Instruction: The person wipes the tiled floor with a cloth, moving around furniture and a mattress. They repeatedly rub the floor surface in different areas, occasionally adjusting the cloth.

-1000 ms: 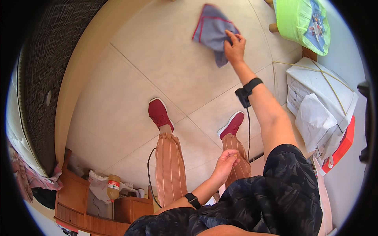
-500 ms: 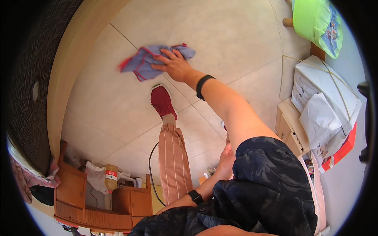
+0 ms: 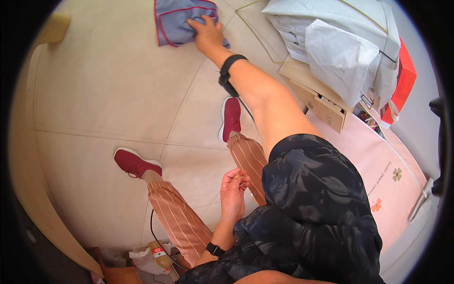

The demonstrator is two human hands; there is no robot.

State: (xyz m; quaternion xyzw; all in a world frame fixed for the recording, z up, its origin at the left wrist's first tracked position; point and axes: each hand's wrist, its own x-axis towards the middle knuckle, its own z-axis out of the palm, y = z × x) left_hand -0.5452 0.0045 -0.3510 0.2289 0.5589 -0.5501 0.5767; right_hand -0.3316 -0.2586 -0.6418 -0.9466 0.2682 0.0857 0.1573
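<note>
A blue-grey cloth [image 3: 177,23] with red trim lies on the floor at the top of the view, its far edge cut off by the frame. On its right part rests my right hand [image 3: 209,35], fingers partly spread and bent into the fabric, gripping it against the floor. My right arm reaches far forward with a black band at the wrist. My left hand [image 3: 232,191] is near my body, palm up, beside my right leg. Its fingers are curled together; whether anything small is between them cannot be made out.
My feet in dark red shoes [image 3: 135,162] stand apart on the tiles. At the right are a small wooden drawer cabinet [image 3: 326,112], a large white package [image 3: 331,16], a white bag [image 3: 338,59] and a pink cover [image 3: 350,161]. A bottle [image 3: 159,255] and a black cable [image 3: 152,222] are lower left.
The view has swung round to the right. My right hand and the cloth now appear nearer the top edge. My left hand has come up into fuller view, and both shoes show.
</note>
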